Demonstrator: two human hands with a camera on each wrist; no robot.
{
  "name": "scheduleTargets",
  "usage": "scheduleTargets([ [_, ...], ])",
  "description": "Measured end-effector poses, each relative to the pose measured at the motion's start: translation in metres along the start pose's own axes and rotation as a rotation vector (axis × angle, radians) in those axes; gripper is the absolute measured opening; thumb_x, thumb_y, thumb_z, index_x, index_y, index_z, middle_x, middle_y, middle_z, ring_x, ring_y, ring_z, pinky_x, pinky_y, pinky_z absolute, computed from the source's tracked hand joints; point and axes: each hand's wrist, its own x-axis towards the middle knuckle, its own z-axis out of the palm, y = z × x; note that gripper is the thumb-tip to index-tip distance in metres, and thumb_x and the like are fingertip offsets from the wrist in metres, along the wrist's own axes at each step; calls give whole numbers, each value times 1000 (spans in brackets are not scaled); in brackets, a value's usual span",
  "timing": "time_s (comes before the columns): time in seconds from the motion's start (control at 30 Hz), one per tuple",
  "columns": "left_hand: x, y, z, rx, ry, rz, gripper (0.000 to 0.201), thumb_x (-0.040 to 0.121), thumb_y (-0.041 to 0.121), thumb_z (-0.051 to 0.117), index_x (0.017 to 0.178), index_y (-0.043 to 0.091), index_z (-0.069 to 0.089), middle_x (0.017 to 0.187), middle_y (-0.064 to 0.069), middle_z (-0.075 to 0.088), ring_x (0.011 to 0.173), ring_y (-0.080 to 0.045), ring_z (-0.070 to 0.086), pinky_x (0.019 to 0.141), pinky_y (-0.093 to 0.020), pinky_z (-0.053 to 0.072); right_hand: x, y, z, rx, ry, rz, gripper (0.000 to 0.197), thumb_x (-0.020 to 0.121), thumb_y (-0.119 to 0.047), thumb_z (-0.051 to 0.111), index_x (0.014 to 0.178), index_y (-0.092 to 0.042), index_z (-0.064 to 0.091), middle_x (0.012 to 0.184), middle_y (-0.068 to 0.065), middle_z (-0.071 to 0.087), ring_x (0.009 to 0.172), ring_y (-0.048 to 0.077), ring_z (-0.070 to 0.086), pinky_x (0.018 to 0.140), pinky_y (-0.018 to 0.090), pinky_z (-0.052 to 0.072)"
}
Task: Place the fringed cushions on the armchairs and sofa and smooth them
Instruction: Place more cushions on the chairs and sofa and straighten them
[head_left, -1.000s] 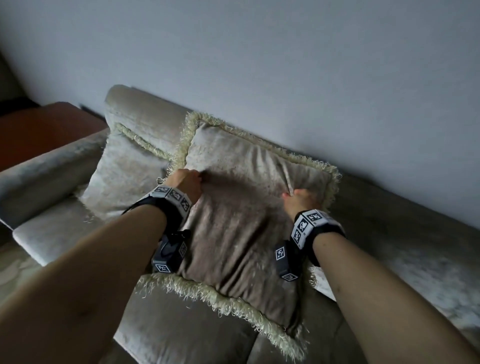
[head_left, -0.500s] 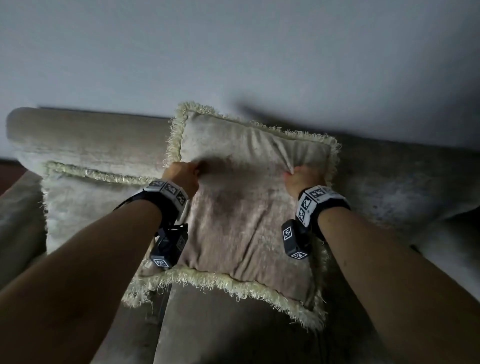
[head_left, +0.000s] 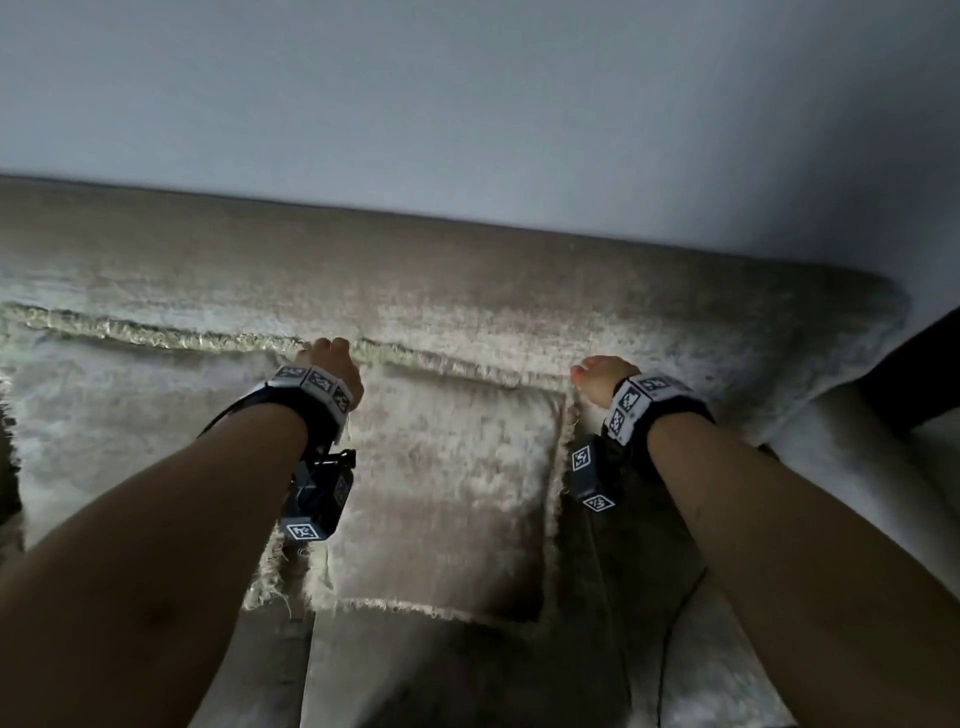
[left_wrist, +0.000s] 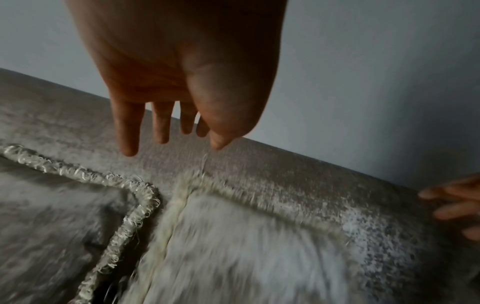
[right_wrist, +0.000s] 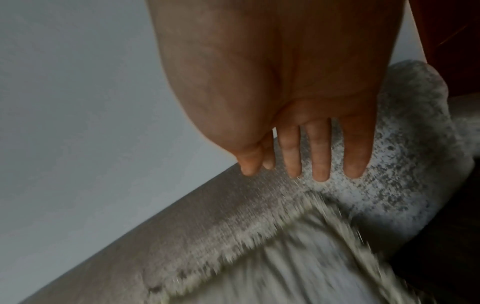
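Observation:
A beige fringed cushion (head_left: 447, 478) leans upright against the sofa backrest (head_left: 467, 270), its fringe blurred in both wrist views. My left hand (head_left: 332, 364) hovers at its top left corner and my right hand (head_left: 602, 376) at its top right corner. In the left wrist view my left hand (left_wrist: 161, 131) has straight, spread fingers above the cushion (left_wrist: 246, 246) and holds nothing. My right hand (right_wrist: 296, 164) is likewise flat and empty over the cushion's corner (right_wrist: 298, 267). A second fringed cushion (head_left: 130, 415) leans on the backrest just to the left, edge to edge.
A pale wall (head_left: 467, 104) rises directly behind the backrest. The sofa's rounded right arm (head_left: 857, 441) lies right of my right wrist, with a dark gap beyond it. The seat cushions (head_left: 441, 675) stretch below the standing cushion.
Both hands gripped the cushion's upper part and carried it to the backrest. Now they have let go with straightened fingers, and the cushion stands beside the other one.

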Motion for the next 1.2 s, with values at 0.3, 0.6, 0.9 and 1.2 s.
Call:
scheduleTargets([
  [0.3, 16, 28, 49, 31, -47, 151, 47, 99, 28, 38, 141, 6, 36, 146, -15, 36, 134, -35, 36, 107, -46, 36, 4, 4, 63, -73, -109, -39, 49, 105, -37, 24, 145, -14, 41, 151, 5, 40, 136, 25, 43, 109, 31, 34],
  [0.6, 49, 55, 115, 24, -184, 232, 54, 101, 36, 26, 152, 19, 15, 162, -1, 0, 149, -24, -2, 114, -54, 25, 47, -8, 152, -49, -2, -185, 53, 101, -42, 29, 149, -19, 31, 157, 4, 28, 145, 24, 25, 119, 43, 21],
  [0.9, 136, 76, 251, 122, 175, 451, 57, 99, 35, 28, 153, 21, 14, 162, -4, 0, 149, -26, -4, 120, -51, 3, 144, -24, 283, -36, 329, -519, 56, 97, -33, 25, 150, -15, 31, 159, 5, 24, 148, 23, 20, 118, 42, 20],
  [1.2, 179, 59, 364, 292, 301, 409, 65, 94, 38, 33, 153, 22, 11, 162, -5, 5, 148, -30, 7, 113, -51, -5, 206, 1, 403, -204, 405, -494, 57, 99, -32, 30, 154, -21, 16, 161, -7, 14, 149, 14, 10, 118, 43, 2],
])
